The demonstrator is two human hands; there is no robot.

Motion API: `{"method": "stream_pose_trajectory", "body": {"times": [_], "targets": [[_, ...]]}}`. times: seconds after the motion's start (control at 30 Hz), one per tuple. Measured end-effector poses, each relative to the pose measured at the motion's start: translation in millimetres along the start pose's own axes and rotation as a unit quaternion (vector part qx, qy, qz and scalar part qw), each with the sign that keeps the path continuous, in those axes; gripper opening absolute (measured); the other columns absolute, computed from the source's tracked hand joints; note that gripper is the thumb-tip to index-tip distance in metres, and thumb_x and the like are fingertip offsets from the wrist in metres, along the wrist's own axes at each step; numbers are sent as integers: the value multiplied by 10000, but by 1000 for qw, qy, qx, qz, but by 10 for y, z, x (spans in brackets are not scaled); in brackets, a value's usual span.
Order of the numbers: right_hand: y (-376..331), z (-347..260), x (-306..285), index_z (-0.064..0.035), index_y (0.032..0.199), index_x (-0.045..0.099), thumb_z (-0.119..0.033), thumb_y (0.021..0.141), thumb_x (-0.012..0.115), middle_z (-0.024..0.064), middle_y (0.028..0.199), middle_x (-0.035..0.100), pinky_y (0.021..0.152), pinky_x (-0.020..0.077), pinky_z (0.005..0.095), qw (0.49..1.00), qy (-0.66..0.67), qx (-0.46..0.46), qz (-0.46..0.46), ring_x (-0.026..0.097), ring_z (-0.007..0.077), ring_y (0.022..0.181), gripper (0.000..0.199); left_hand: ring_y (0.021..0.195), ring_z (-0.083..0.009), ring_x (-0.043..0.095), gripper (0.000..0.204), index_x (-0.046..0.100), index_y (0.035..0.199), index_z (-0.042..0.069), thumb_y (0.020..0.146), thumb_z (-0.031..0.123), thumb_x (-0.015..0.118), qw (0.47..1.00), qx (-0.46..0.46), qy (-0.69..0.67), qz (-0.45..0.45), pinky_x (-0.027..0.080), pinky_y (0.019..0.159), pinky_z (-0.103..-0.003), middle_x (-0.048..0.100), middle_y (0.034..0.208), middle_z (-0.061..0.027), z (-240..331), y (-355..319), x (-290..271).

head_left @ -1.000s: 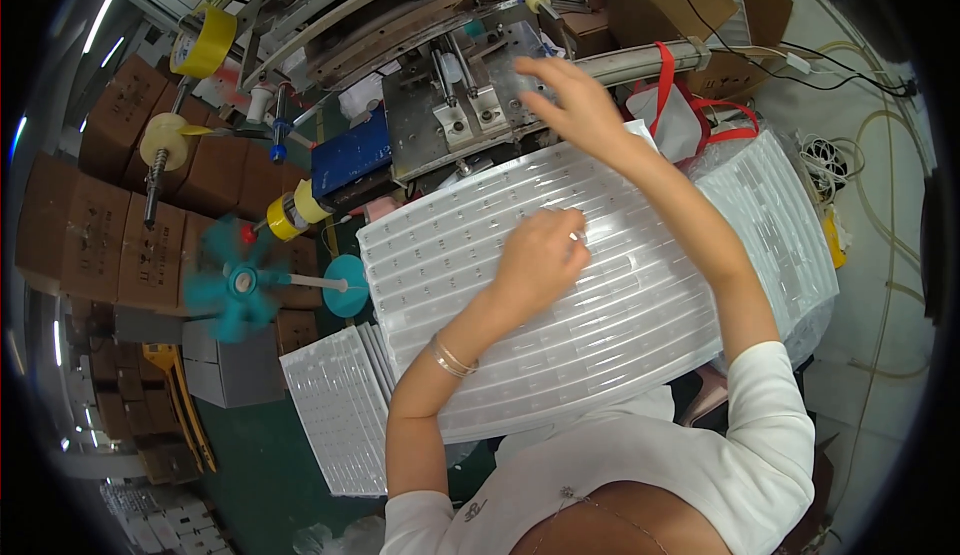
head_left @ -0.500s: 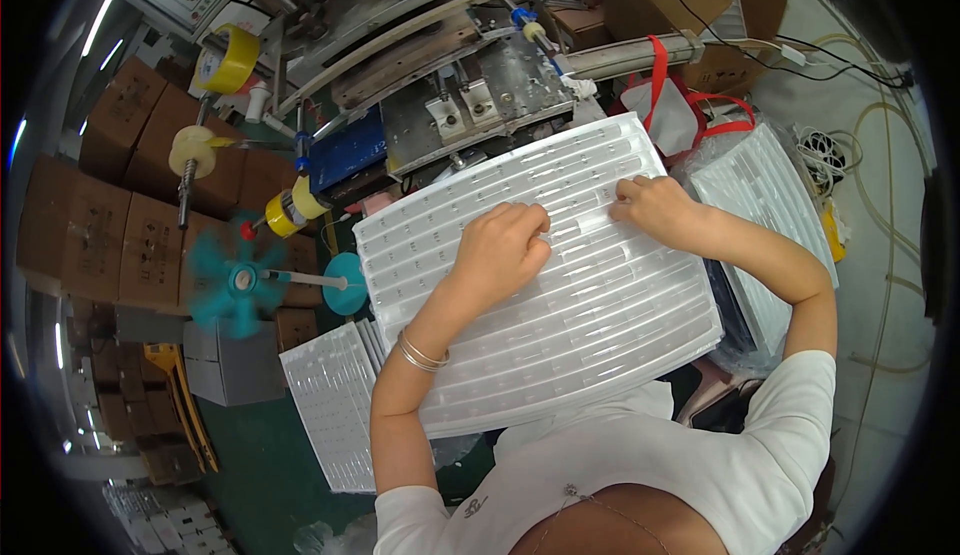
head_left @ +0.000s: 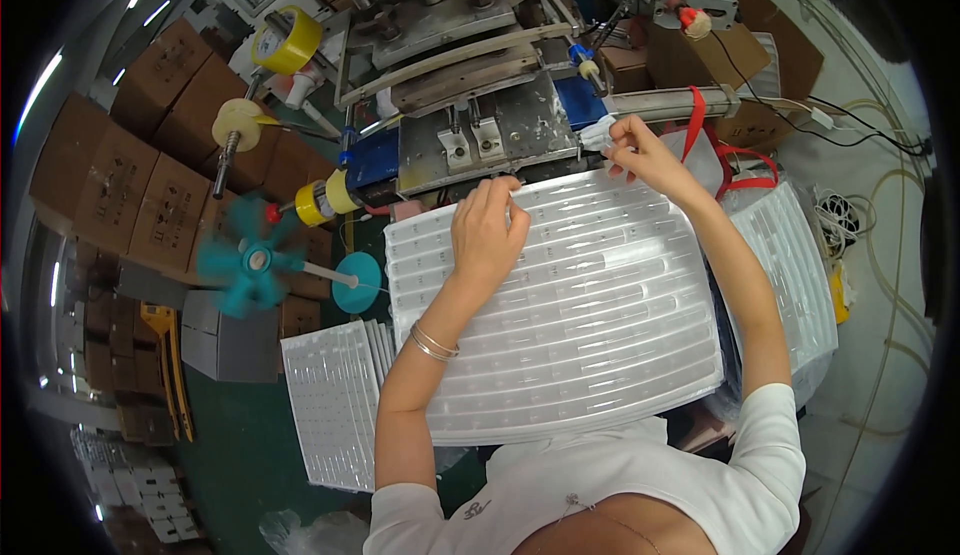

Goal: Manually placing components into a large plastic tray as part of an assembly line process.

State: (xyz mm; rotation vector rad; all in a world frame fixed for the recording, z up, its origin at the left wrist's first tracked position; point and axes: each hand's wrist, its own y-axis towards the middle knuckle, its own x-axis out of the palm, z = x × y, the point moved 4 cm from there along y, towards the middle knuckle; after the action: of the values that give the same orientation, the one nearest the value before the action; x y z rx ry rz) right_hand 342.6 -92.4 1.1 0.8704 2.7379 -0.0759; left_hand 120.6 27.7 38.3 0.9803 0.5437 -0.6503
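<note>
both hands have shifted in the head view: the left hand has moved up to the far edge of the ribbed white tray, and the right hand has gone from its surface to the crumpled white wad beside the machine. the left fingers lie close together, bent over that edge with the thumb a little apart, and i cannot tell if they grip it; the right fingers are curled with their tips at or just beside the wad, and whether they pinch it i cannot tell. the tray lies between the person's body and the machine, what carries it being hidden. as i judge it, the tray could tip or slide if the left hand pressed unevenly on one edge, and its thin-looking ribs could bend if pushed against the metal plate. that plate looks scuffed and spotted. around stand a turquoise fan with blurred blades, yellow tape rolls, stacked cardboard boxes and, lower left, more ribbed trays by a green floor; a red-strapped bag sits at the right.
</note>
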Motion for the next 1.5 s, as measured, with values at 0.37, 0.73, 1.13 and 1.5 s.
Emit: {"method": "stream_pose_trajectory", "body": {"times": [0.37,0.73,1.13,1.5], "targets": [[175,-469,357,-37,1093,608,-117,863,614,78,978,624,702,516,255,987,49,-147,32,603,135,813,243,694,-307,631,141,656,915,98,816,183,602,962,5,193,194,499,599,-413,625,841,-103,-381,682,-155],[507,-934,942,-124,934,640,-195,771,688,39,836,631,700,445,364,791,-361,-417,264,598,237,787,184,684,-298,644,238,653,1038,141,810,209,655,990,-82,103,58,503,591,-401,632,833,-92,-397,699,-217],[222,-707,303,-49,1077,612,-277,866,599,136,1053,629,815,469,365,913,-252,-275,167,621,276,905,311,649,-254,616,302,602,1068,93,791,187,678,993,96,36,-62,489,602,-363,588,854,-68,429,32,122],[-1173,124,-234,-172,1011,664,-78,765,607,50,933,593,698,525,345,792,-560,-200,-139,624,239,861,270,579,-246,636,174,560,891,75,737,79,643,899,245,180,-317,491,514,-352,585,780,-78,814,-278,1181]]}}
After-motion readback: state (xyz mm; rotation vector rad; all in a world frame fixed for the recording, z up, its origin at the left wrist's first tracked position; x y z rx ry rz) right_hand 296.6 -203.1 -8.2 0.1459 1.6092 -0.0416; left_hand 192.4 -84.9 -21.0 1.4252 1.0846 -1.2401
